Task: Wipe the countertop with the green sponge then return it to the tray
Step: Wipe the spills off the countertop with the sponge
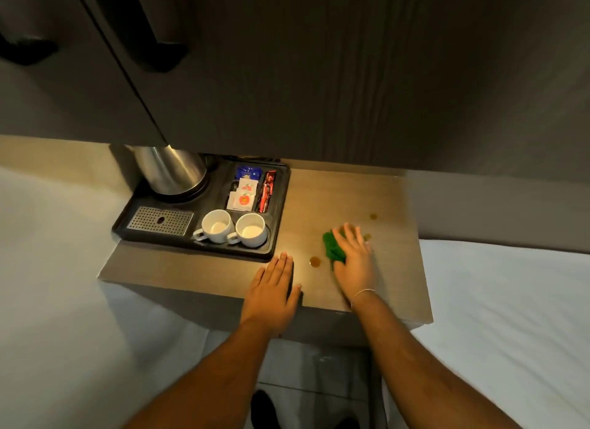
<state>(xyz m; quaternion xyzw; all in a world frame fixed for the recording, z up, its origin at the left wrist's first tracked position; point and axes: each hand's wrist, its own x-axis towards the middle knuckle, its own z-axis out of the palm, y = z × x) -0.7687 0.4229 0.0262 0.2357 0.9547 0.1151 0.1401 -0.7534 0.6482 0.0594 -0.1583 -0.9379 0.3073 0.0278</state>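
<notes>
The green sponge [332,248] lies on the wooden countertop [392,205], pressed down under my right hand [352,257], whose fingers cover its right half. A brown spill drop [314,262] sits just left of the sponge, another drop [373,216] lies farther back, and a third [367,237] shows by my fingertips. My left hand [273,285] rests flat on the counter's front edge, fingers together, holding nothing. The black tray [277,233] stands on the counter's left part.
The tray holds a steel kettle [169,169], a metal drip grate [159,221], two white cups [217,225] [252,230] and sachets [247,192]. A dark cabinet [287,77] hangs low over the counter. A white bed [510,316] lies to the right.
</notes>
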